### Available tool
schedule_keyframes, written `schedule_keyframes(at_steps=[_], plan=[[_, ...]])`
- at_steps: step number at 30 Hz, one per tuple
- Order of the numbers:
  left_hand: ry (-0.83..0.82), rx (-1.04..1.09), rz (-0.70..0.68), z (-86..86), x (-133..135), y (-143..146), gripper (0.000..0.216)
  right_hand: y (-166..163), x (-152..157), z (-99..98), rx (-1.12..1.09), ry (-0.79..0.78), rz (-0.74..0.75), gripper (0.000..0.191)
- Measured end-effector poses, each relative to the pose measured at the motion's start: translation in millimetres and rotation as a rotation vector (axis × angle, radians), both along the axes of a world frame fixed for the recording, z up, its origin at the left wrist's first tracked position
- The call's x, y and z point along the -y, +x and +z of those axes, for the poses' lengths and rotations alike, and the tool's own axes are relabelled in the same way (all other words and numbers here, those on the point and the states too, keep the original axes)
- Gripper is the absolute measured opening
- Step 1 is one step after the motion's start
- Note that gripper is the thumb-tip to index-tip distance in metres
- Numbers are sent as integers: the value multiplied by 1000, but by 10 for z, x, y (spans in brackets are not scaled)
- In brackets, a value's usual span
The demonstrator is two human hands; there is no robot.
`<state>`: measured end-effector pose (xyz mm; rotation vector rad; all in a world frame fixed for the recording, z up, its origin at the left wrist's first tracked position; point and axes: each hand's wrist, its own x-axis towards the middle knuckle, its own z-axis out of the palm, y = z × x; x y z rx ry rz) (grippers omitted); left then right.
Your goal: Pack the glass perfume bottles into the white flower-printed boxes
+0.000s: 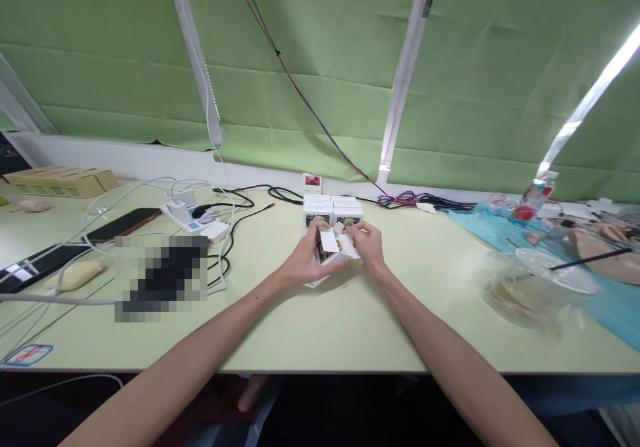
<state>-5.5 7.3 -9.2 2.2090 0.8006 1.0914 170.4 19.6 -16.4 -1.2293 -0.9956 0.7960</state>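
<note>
A small white cardboard box (327,256) with a printed picture on its side is held above the table, its flaps standing up. My left hand (304,260) wraps round it from the left and below, thumb along the near top. With fingers pinched together, my right hand (367,242) grips a white flap (350,247) at the box's right side. What lies inside the box I cannot make out. Just behind my hands stand several similar white boxes (333,208) in a tight group, with pictures on their fronts.
A card with a red picture (313,182) stands behind the boxes. To the left are a power strip (195,222), white and black cables, phones (120,225) and a tan carton (63,180). On the right are a lidded plastic cup with a straw (537,290) and blue plastic sheeting (485,224).
</note>
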Motion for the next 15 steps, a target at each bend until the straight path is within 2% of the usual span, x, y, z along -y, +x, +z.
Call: schedule_keyframes(at_steps=[5, 8, 15], plan=[[47, 75, -15, -58, -11, 6, 66, -29, 56, 89, -186, -110, 220, 31], [46, 96, -23, -37, 17, 20, 65, -36, 75, 107, -252, -119, 347, 36], [17, 118, 16, 20, 51, 33, 66, -22, 95, 128, -349, -71, 426, 33]])
